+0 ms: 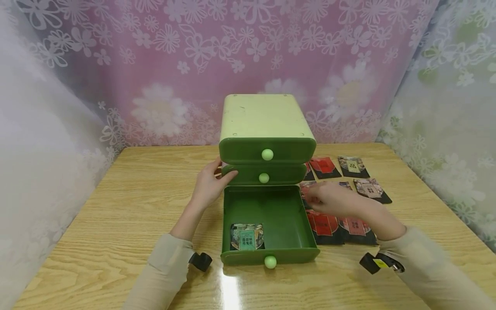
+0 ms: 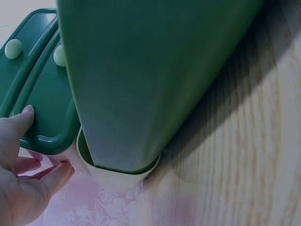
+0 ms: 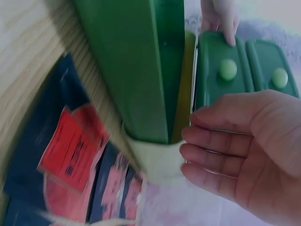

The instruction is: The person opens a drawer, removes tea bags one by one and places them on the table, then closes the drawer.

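Observation:
A cream drawer cabinet with green drawers stands on the table. Its bottom drawer is pulled out and holds one green-labelled tea sachet at the front left. My left hand grips the cabinet's left side, its thumb on the middle drawer's front and its fingers bent beside the cabinet wall. By the cabinet's right side hangs my right hand, fingers loosely bent and holding nothing. In the right wrist view its fingertips are close to the cabinet edge; I cannot tell whether they touch.
Several tea sachets lie on the table right of the cabinet, among them a red-labelled one, a beige-labelled one and another red one. The top drawer is closed. A floral curtain hangs behind the table.

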